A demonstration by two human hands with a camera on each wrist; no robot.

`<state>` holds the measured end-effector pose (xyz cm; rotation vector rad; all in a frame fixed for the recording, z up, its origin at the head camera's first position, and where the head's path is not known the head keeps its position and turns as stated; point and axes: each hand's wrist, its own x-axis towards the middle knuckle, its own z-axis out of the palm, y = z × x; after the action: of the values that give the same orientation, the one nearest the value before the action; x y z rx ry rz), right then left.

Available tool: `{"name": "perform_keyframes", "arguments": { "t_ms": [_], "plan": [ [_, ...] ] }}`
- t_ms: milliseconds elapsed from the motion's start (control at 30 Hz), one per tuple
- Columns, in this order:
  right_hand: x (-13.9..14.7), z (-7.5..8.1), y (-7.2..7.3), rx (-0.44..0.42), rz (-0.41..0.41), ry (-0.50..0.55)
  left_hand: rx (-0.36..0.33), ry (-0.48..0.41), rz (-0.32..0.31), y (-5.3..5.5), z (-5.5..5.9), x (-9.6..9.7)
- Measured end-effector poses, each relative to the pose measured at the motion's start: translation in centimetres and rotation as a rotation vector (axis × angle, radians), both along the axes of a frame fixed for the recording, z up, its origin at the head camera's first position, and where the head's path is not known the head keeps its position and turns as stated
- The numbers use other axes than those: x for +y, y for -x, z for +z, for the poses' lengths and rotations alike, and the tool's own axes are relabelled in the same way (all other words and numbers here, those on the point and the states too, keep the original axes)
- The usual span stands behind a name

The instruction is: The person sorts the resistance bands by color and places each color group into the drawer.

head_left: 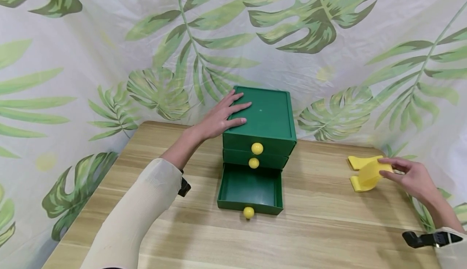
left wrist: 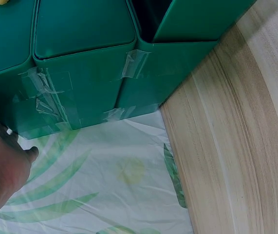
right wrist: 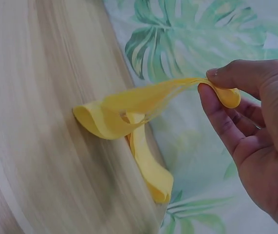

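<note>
My left hand (head_left: 220, 119) rests with spread fingers on the left side of the top of a green drawer unit (head_left: 266, 112). In the left wrist view, this hand (left wrist: 7, 163) shows at the unit's edge. The bottom drawer (head_left: 251, 188) is pulled out, its inside bare; the two drawers above are closed. Over at the right, my right hand (head_left: 412, 175) pinches one end of a folded yellow strip (right wrist: 139, 100) between thumb and fingers. That end is lifted, while the far looped end hangs low over the table. A second folded yellow strip (right wrist: 148, 165) lies close by on the table.
The wooden table (head_left: 321, 228) ends at a leaf-patterned cloth (head_left: 219, 25) hanging behind and at both sides. Round yellow knobs (head_left: 249, 212) stick out from the drawer fronts. Clear tape (left wrist: 134, 63) joins the stacked drawer boxes along the side.
</note>
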<state>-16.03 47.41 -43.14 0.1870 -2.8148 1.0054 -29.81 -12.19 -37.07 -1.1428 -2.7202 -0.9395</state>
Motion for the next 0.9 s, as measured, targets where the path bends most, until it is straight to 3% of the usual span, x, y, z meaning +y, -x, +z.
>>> {"name": "perform_keyframes", "arguments": {
  "t_ms": [500, 900],
  "plan": [
    [-4.0, 2.2, -0.4, 0.049, 0.093, 0.113, 0.007, -0.009, -0.003, 0.2, -0.1, 0.0],
    [-8.3, 4.5, -0.8, 0.109, 0.213, 0.188, 0.007, -0.01, -0.005, 0.2, -0.1, 0.0]
  ]
}}
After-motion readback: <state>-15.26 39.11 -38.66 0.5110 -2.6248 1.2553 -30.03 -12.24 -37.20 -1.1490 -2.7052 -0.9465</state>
